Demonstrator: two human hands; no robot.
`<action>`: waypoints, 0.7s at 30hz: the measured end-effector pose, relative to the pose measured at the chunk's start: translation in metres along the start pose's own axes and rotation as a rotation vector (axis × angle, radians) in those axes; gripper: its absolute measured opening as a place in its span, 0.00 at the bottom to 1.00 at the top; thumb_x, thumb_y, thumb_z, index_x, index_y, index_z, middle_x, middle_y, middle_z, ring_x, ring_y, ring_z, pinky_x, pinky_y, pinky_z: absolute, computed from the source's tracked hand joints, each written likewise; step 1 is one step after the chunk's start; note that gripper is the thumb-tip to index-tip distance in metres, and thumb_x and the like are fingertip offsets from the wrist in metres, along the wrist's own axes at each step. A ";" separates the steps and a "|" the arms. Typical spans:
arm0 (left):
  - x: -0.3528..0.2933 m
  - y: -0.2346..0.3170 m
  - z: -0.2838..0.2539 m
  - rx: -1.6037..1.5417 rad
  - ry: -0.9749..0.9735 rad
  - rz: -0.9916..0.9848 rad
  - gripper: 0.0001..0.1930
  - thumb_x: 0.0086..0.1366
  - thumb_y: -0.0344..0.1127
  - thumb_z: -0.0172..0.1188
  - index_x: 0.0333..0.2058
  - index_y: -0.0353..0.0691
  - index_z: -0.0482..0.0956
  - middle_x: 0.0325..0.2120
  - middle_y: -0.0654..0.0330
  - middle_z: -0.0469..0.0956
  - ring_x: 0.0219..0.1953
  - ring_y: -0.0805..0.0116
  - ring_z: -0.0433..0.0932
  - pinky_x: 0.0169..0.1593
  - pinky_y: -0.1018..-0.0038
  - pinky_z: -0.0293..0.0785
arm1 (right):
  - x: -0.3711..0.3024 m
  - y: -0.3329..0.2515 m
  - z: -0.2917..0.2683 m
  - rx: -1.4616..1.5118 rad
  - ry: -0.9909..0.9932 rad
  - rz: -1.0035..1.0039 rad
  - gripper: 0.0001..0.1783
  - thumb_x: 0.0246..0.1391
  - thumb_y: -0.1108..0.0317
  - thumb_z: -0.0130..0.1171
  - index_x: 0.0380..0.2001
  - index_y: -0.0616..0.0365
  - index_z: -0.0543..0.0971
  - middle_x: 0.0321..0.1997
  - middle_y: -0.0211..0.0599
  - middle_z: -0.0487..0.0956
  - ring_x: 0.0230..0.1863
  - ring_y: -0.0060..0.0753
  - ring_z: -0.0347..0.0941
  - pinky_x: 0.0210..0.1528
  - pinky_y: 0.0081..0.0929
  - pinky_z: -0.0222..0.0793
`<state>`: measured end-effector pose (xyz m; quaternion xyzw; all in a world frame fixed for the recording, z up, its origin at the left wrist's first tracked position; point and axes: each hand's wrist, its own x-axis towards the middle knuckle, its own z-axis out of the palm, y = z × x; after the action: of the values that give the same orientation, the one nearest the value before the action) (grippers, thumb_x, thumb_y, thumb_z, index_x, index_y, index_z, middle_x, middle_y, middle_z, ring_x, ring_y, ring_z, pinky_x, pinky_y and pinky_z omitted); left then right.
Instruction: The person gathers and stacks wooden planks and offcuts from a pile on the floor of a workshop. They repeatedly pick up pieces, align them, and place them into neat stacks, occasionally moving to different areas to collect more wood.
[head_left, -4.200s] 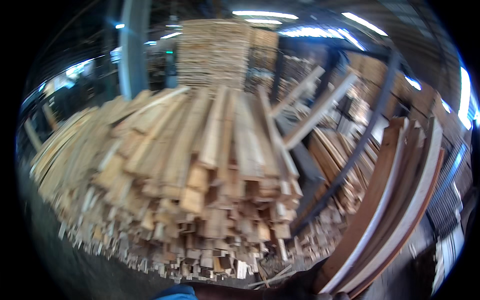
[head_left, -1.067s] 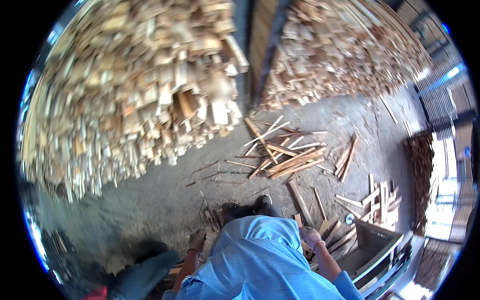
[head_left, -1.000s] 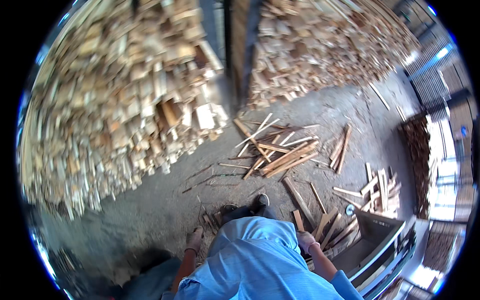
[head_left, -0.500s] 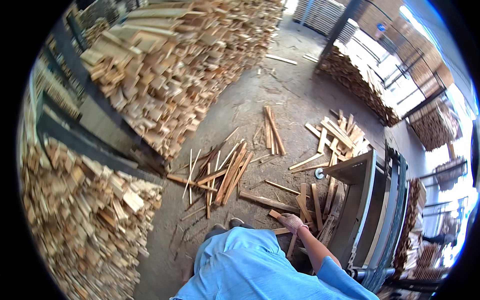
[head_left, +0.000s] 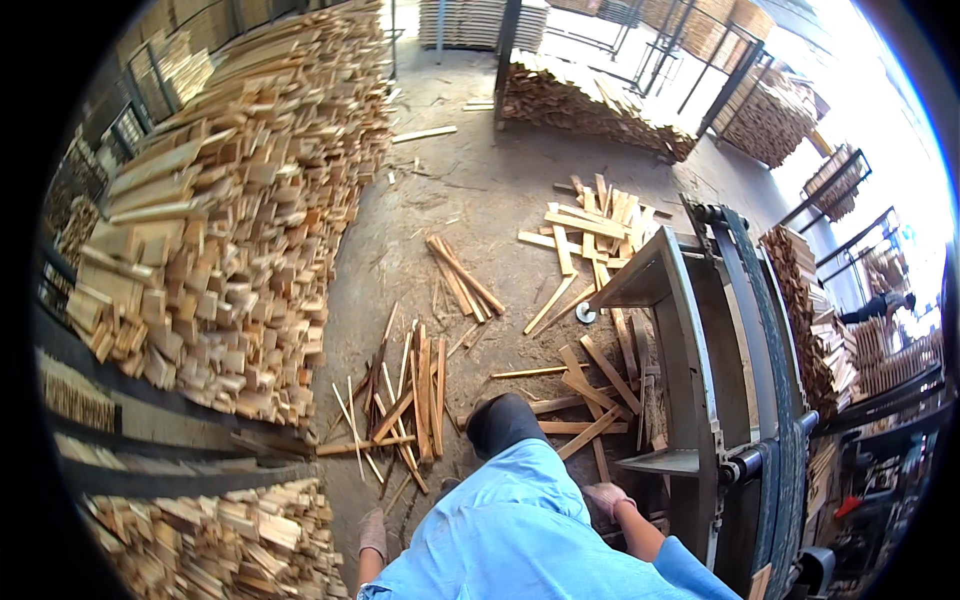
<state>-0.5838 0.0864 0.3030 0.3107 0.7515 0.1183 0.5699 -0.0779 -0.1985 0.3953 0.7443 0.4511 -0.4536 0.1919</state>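
Observation:
My right hand [head_left: 608, 498], in a pale knitted glove, is low beside the metal machine frame [head_left: 700, 370], just below a loose heap of wooden slats [head_left: 592, 425]. Its fingers are partly turned away, and I cannot make out whether they hold anything. My left hand [head_left: 372, 532], gloved too, hangs at my left side with its fingers loosely extended and nothing visible in them. Just ahead of it, a bundle of brown boards and thin strips [head_left: 428, 395] lies on the floor. My dark shoe [head_left: 500, 425] stands between that bundle and the slats.
A tall stack of cut boards [head_left: 230, 220] rises along the left, with another stack [head_left: 220, 540] nearer me. More planks [head_left: 600, 225] are scattered beyond the machine. A crossed group of slats [head_left: 465, 278] lies ahead. Racked wood [head_left: 590, 105] stands farther back; a person [head_left: 880, 308] is at far right.
My view has swung right. My left hand has come into sight and one foot is forward. A wood piece showed at my right hand before; none is clearly visible there now.

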 end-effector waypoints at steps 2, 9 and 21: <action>0.016 0.035 0.022 -0.016 -0.066 0.027 0.15 0.62 0.44 0.59 0.41 0.41 0.84 0.32 0.59 0.81 0.32 0.67 0.80 0.29 0.71 0.75 | 0.014 0.014 0.044 0.356 0.013 0.194 0.22 0.67 0.58 0.42 0.58 0.48 0.76 0.57 0.50 0.79 0.59 0.51 0.75 0.61 0.41 0.72; 0.020 0.161 0.110 -0.010 -0.212 0.080 0.17 0.66 0.44 0.61 0.48 0.39 0.82 0.32 0.60 0.82 0.28 0.70 0.78 0.33 0.71 0.75 | 0.028 -0.032 -0.075 0.678 -0.058 0.172 0.36 0.63 0.38 0.42 0.53 0.58 0.80 0.60 0.51 0.77 0.64 0.53 0.70 0.64 0.40 0.65; 0.054 0.296 0.208 0.835 -0.334 0.233 0.19 0.65 0.48 0.55 0.37 0.38 0.84 0.30 0.59 0.81 0.30 0.67 0.77 0.34 0.68 0.73 | 0.174 0.082 -0.267 0.910 0.230 0.186 0.29 0.61 0.47 0.53 0.55 0.56 0.80 0.58 0.49 0.80 0.61 0.51 0.73 0.62 0.37 0.69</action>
<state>-0.3005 0.3130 0.3507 0.6108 0.5927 -0.1829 0.4921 0.1570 0.0312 0.3753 0.8353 0.1564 -0.5006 -0.1649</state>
